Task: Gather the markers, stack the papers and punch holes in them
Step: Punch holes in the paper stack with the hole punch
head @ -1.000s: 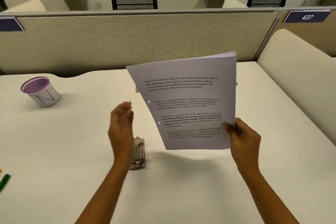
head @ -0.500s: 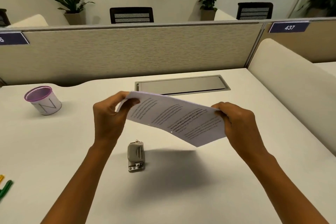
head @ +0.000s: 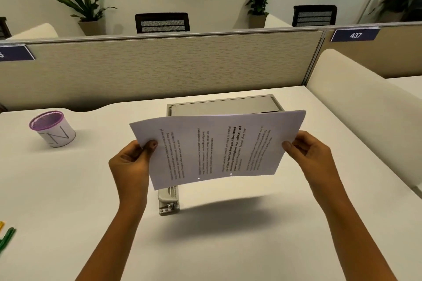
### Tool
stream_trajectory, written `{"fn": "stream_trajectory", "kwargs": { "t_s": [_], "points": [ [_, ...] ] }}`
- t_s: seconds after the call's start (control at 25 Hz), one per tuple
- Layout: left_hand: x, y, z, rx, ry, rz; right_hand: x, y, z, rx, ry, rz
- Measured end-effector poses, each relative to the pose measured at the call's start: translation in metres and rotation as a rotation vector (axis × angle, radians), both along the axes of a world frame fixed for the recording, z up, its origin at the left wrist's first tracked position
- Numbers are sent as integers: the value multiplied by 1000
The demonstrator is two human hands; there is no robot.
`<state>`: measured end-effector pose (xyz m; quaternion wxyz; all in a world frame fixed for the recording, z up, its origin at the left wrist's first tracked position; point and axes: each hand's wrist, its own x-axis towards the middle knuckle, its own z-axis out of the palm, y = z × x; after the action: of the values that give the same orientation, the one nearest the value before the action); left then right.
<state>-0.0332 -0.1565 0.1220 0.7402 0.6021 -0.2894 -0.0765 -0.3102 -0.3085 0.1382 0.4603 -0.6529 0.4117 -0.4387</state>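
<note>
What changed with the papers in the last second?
The left hand, free a second ago, has taken hold of the white printed paper stack; the right hand kept its grip. Together they turned it from upright to sideways above the grey metal hole punch. Punch, purple-rimmed white cup and green markers stayed put.

Hole punch (head: 168,201) standing just beneath the left hand (head: 131,164) gripping the papers (head: 217,148), open desk (head: 251,235) under the right hand (head: 312,155), cup (head: 53,130) well left, partition (head: 159,70) beyond
</note>
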Motion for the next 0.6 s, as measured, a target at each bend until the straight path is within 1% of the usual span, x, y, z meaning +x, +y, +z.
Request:
{"fn": "stream_trajectory", "kwargs": {
  "t_s": [0.16,0.32,0.44,0.6],
  "points": [
    [-19,-8,-13,18,78,-13,-1,-1,-15,-48,-56,-184],
    [-29,-16,-29,44,119,-66,-10,-8,-30,-95,-115,-256],
    [-40,-13,-53,129,201,-69,-17,-8,-56,-29,-54,-264],
    [-53,-9,-77,315,261,-100,-24,-5,-90,96,20,-278]
  ]
}}
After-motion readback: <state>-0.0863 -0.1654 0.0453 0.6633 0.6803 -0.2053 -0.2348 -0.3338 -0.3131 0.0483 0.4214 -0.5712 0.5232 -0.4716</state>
